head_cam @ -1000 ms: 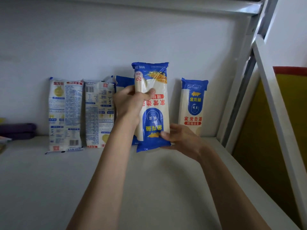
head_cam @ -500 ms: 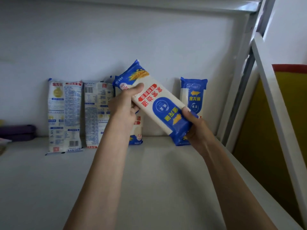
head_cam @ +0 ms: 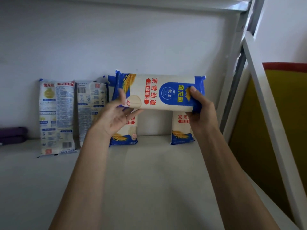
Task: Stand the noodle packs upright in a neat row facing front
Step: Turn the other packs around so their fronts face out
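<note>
Within a second the noodle pack (head_cam: 159, 92) had swung from upside-down to level above the shelf (head_cam: 149, 180), fingers of left hand (head_cam: 113, 118) and right hand (head_cam: 201, 108) clamped on its ends, apparently leaving a quarter-turn to upright.

Centre frame: held pack (head_cam: 166, 92) hides from me the tops of two standing packs, middle pack (head_cam: 127, 136) and right pack (head_cam: 181, 130). Below: left hand (head_cam: 113, 118) covers more of the middle pack. Left edge: purple item (head_cam: 11, 135), cut off. Print on back-facing packs (head_cam: 56, 117): too small to read.
</note>
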Demonstrator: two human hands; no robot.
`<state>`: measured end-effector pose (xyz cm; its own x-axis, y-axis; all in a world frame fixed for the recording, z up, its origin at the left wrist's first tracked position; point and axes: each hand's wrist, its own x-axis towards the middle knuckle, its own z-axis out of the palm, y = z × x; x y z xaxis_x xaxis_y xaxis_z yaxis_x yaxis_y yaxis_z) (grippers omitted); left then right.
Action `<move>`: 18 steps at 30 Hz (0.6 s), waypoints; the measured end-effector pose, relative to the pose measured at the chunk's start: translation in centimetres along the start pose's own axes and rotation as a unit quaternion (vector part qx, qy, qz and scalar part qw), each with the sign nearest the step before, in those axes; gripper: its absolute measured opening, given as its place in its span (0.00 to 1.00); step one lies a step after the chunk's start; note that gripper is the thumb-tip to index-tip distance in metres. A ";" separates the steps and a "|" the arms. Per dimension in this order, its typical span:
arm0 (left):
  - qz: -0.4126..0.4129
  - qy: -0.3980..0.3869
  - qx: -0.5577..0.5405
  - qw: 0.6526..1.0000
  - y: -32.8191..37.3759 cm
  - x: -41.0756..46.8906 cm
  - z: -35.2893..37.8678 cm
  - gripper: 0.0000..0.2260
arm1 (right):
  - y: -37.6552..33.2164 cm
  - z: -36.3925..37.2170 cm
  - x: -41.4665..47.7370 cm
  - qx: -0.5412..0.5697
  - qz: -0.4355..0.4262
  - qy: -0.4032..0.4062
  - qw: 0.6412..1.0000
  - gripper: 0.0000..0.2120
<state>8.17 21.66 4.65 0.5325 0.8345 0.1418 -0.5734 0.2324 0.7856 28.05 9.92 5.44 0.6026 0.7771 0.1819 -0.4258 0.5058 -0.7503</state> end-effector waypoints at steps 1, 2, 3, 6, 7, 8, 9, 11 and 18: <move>-0.006 -0.025 0.002 1.000 -0.2 0.0 -0.8 0.24 | -0.4 0.2 -0.2 -0.001 -0.007 0.006 1.000 0.21; -0.017 -0.036 0.022 0.999 -0.4 0.0 -1.2 0.29 | -0.9 0.3 -0.3 -0.004 -0.012 0.014 1.000 0.22; -0.034 -0.032 0.062 0.997 -0.5 0.0 -1.3 0.32 | -1.4 0.3 -0.5 -0.008 -0.016 0.022 1.000 0.23; -0.029 0.022 0.223 0.974 -0.4 0.2 -1.1 0.27 | -2.8 -0.1 -0.6 -0.042 -0.024 0.037 0.998 0.21; 0.011 0.029 0.270 0.962 -0.3 0.4 -0.9 0.26 | -3.1 -0.3 -0.7 -0.057 -0.027 0.039 0.997 0.21; 0.063 0.028 0.319 0.945 0.1 0.4 -0.6 0.29 | -3.4 -0.6 -0.6 -0.076 -0.033 0.041 0.996 0.20; 0.109 0.020 0.373 0.921 0.4 0.4 0.1 0.33 | -3.7 -0.9 -0.5 -0.097 -0.041 0.044 0.993 0.18; 0.150 -0.018 0.469 0.870 0.7 0.0 1.9 0.42 | -4.2 -1.2 -0.6 -0.155 -0.064 0.043 0.985 0.16; -0.001 -0.163 0.512 0.843 -2.5 0.4 5.0 0.22 | -4.7 -0.1 -1.3 -0.271 -0.097 -0.023 0.957 0.16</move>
<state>12.99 18.92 5.74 0.7720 0.6134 0.1664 0.1767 -0.4586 0.8709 29.38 6.51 8.67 0.5988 0.7100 0.3707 0.1121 0.3840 -0.9165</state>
